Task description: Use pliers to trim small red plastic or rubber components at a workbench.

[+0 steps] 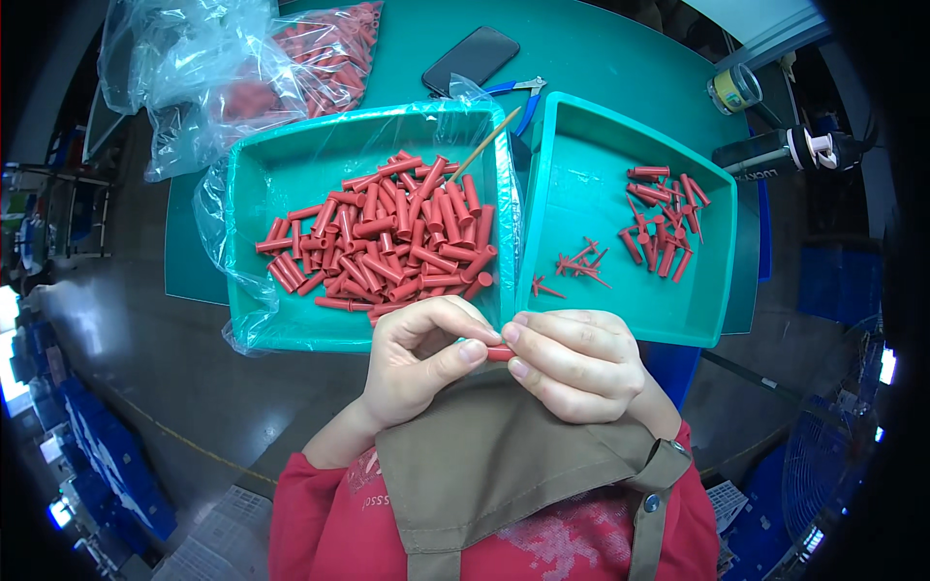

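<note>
Both my hands meet in front of my apron, just below the near rims of two teal trays. Between the fingertips lies a small red flanged tube [500, 354]. My left hand [426, 353] pinches its left end with thumb and forefinger. My right hand [579, 363] grips the other end, its fingers covering most of that side. Heaped in the left tray [291, 334] are many red flanged tubes [407, 232]. The right tray [630, 324] holds a smaller group of red tubes and thin pointed red pieces [668, 218], plus a few spiky red bits [581, 263] nearer my hands.
A clear bag of red tubes [329, 63] lies behind the left tray. A wooden stick [487, 140] leans on that tray's rim. Beyond are a black phone [471, 58] and blue-handled pliers [528, 97]. At right stand a jar [736, 89] and a black cylindrical device [775, 155].
</note>
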Demonstrator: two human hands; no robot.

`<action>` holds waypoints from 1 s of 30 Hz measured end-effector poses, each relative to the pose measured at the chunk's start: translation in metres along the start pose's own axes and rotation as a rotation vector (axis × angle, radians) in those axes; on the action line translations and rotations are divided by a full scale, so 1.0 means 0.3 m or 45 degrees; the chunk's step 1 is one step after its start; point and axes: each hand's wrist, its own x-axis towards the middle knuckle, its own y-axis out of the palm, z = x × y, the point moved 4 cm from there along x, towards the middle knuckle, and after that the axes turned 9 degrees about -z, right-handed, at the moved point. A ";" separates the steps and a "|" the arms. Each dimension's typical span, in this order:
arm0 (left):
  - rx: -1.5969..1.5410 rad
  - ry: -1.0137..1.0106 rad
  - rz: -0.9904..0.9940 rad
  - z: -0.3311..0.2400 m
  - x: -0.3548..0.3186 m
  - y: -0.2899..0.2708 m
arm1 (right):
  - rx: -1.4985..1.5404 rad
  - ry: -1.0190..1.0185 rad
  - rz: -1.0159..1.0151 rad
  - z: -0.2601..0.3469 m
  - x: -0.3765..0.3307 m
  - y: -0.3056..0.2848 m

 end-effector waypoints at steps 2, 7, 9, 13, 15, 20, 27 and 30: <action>-0.038 -0.041 -0.012 0.004 -0.004 -0.002 | 0.017 0.016 -0.008 -0.003 -0.004 0.003; -0.056 -0.047 0.007 0.013 -0.011 -0.001 | 0.168 0.295 -0.128 -0.021 -0.029 0.008; -0.072 0.007 0.028 0.009 -0.009 0.012 | 0.204 0.344 -0.144 -0.036 -0.055 0.024; 0.051 0.189 0.199 -0.014 -0.024 0.020 | 0.276 0.446 -0.270 -0.026 -0.060 0.040; 0.171 0.273 0.194 -0.028 -0.008 0.026 | 0.306 0.483 -0.280 -0.039 -0.061 0.049; 0.419 0.447 0.203 -0.057 0.001 0.029 | 0.434 0.521 -0.293 -0.047 -0.071 0.065; 0.484 0.480 0.195 -0.064 -0.005 0.027 | 0.494 0.542 -0.270 -0.043 -0.086 0.073; 0.524 0.507 0.187 -0.070 -0.007 0.025 | 0.521 0.569 -0.251 -0.042 -0.085 0.077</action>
